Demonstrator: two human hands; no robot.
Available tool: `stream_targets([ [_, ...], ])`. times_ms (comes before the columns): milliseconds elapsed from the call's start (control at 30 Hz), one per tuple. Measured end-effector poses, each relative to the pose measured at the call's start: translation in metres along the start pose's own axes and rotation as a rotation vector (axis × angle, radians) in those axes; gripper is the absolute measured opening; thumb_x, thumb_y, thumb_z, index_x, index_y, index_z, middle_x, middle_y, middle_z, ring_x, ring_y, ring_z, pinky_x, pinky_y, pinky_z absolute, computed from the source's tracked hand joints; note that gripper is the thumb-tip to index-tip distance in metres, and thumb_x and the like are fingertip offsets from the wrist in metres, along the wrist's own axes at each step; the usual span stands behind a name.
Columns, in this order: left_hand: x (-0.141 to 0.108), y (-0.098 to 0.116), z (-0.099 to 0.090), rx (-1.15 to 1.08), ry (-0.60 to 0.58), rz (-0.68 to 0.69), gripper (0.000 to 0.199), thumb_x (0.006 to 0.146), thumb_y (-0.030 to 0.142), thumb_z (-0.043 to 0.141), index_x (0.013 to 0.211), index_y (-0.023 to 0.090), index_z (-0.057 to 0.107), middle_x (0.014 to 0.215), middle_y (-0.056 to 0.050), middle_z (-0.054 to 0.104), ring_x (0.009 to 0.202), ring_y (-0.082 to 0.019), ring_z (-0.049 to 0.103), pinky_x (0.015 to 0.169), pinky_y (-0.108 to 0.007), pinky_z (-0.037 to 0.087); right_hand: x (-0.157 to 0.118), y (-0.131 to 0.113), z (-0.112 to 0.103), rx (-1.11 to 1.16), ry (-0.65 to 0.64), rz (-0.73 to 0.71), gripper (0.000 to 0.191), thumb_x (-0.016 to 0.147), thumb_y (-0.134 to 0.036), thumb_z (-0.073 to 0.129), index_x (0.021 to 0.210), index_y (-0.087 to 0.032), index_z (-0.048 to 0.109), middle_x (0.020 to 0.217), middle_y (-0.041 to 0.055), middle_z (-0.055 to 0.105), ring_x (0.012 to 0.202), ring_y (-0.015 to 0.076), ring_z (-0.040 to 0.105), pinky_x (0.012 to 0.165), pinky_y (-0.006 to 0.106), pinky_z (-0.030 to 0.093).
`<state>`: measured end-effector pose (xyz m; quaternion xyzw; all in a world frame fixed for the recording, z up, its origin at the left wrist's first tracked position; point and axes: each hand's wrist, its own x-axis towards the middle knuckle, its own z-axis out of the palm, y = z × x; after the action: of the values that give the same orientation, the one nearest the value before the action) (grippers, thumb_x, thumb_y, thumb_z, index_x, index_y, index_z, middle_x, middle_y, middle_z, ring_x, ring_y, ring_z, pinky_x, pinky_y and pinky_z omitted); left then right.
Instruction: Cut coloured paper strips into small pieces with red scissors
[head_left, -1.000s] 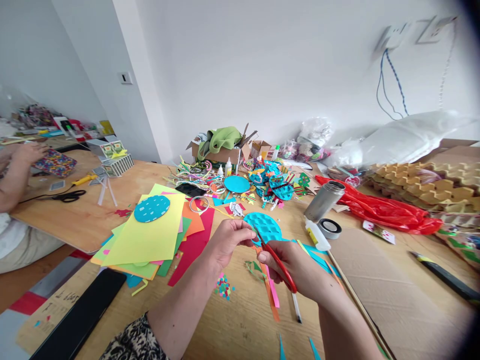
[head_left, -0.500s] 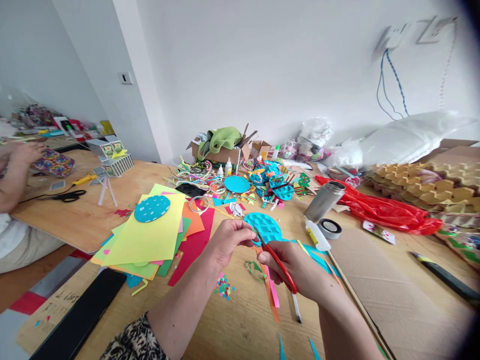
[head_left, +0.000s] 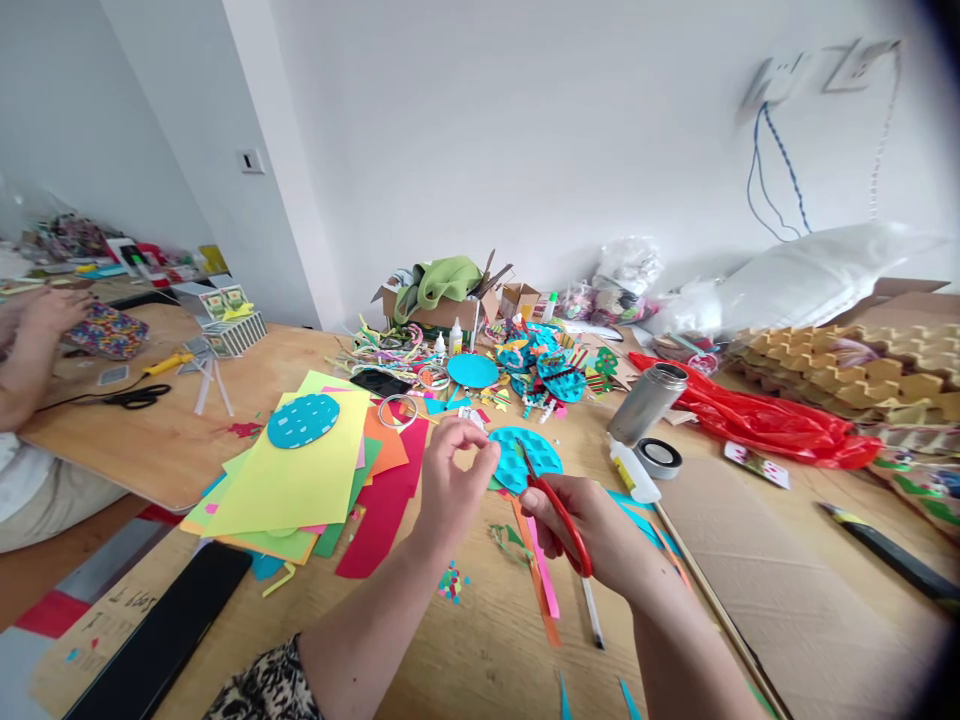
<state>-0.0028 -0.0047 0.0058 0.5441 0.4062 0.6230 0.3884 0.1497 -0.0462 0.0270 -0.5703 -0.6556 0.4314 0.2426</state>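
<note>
My right hand [head_left: 581, 525] is closed around the red-handled scissors [head_left: 564, 530], whose dark blades point up and left over a round blue paper disc [head_left: 536, 447] with a raised pattern. Just left of the blades, my left hand [head_left: 454, 475] is raised with thumb and forefinger curled together in a pinch. Whatever lies between those fingertips, if anything, is too small to make out. Below the hands lie an orange paper strip [head_left: 541, 590], a pink strip [head_left: 546, 575], green scraps [head_left: 511, 545] and small coloured paper dots [head_left: 452, 580].
Stacked coloured paper [head_left: 292, 490] with a spotted blue oval lies left, near a black phone-like slab [head_left: 161, 630]. To the right are a steel flask [head_left: 649, 403], a glue bottle [head_left: 634, 470], tape [head_left: 660, 458] and cardboard [head_left: 780, 580]. Another person's hand [head_left: 60, 310] is at far left.
My left hand has moved a little left and up, away from the scissor tips. The scissors stay in my right hand, and more of the blue disc shows.
</note>
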Motion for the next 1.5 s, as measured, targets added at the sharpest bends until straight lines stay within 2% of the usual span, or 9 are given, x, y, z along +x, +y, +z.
stream_targets([
  [133, -0.005, -0.007, 0.008, -0.073, -0.144, -0.191, 0.011, 0.07, 0.027, 0.065, 0.065, 0.017, 0.063, 0.08, -0.004, 0.058, 0.078, -0.017, 0.055, 0.07, -0.028, 0.043, 0.001, 0.0, 0.003, 0.005, 0.007, -0.024, 0.044, 0.081, -0.06, 0.048, 0.067, -0.018, 0.051, 0.052, 0.0017, 0.059, 0.044, 0.0126, 0.052, 0.044, 0.022, 0.037],
  [233, -0.006, -0.009, 0.012, -0.164, -0.118, -0.273, 0.009, 0.066, 0.025, 0.066, 0.066, 0.016, 0.064, 0.083, -0.004, 0.061, 0.08, -0.017, 0.057, 0.071, -0.028, 0.044, 0.001, -0.001, 0.004, -0.035, 0.014, -0.039, 0.044, 0.082, -0.059, 0.047, 0.066, -0.019, 0.05, 0.052, 0.0023, 0.061, 0.043, 0.0125, 0.052, 0.044, 0.022, 0.037],
  [400, -0.006, -0.003, 0.012, -0.227, -0.066, -0.328, 0.01, 0.061, 0.024, 0.069, 0.064, 0.016, 0.064, 0.081, -0.004, 0.062, 0.077, -0.017, 0.057, 0.072, -0.028, 0.043, 0.003, -0.001, 0.006, -0.086, 0.028, -0.041, 0.045, 0.083, -0.059, 0.045, 0.063, -0.019, 0.049, 0.052, 0.0033, 0.062, 0.044, 0.0125, 0.052, 0.045, 0.022, 0.036],
  [933, -0.005, 0.0, 0.013, -0.315, -0.055, -0.38, 0.01, 0.058, 0.023, 0.069, 0.06, 0.015, 0.063, 0.074, -0.002, 0.06, 0.073, -0.015, 0.053, 0.071, -0.027, 0.041, 0.002, 0.0, 0.006, -0.069, 0.013, -0.03, 0.045, 0.084, -0.059, 0.046, 0.065, -0.018, 0.052, 0.05, 0.0028, 0.061, 0.042, 0.0114, 0.051, 0.042, 0.021, 0.035],
  [1500, -0.004, -0.003, 0.011, -0.315, -0.126, -0.402, 0.009, 0.06, 0.021, 0.067, 0.064, 0.014, 0.063, 0.076, -0.003, 0.061, 0.072, -0.014, 0.053, 0.07, -0.027, 0.041, 0.0, -0.001, 0.003, -0.099, 0.018, -0.03, 0.047, 0.083, -0.06, 0.046, 0.062, -0.018, 0.05, 0.049, 0.0022, 0.061, 0.041, 0.0111, 0.051, 0.042, 0.021, 0.035],
])
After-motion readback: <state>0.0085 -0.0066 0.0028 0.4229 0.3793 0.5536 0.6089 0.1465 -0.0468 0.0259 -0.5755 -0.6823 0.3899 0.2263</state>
